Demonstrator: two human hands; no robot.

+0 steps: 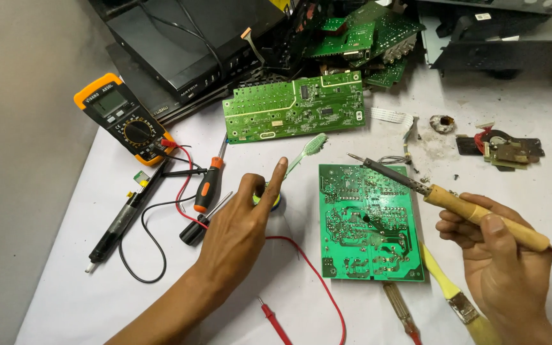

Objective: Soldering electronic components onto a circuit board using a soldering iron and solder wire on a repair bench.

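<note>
My right hand (503, 262) grips the wooden handle of a soldering iron (416, 185), whose metal tip points up-left over the top edge of a green circuit board (365, 223) lying solder side up in the middle. My left hand (244, 223) rests left of that board, index finger raised, fingers curled over a small round yellow and blue tin (276, 201). A green toothbrush (306, 151) lies just beyond the fingertip. Whether the left hand grips the tin is hidden.
An orange multimeter (126, 118) with red and black leads sits far left. Beside it lie a black desoldering pump (122, 220) and an orange-handled screwdriver (209, 185). A long green board (292, 108) and a heap of boards and black cases fill the back. A yellow brush (448, 287) lies under the right hand.
</note>
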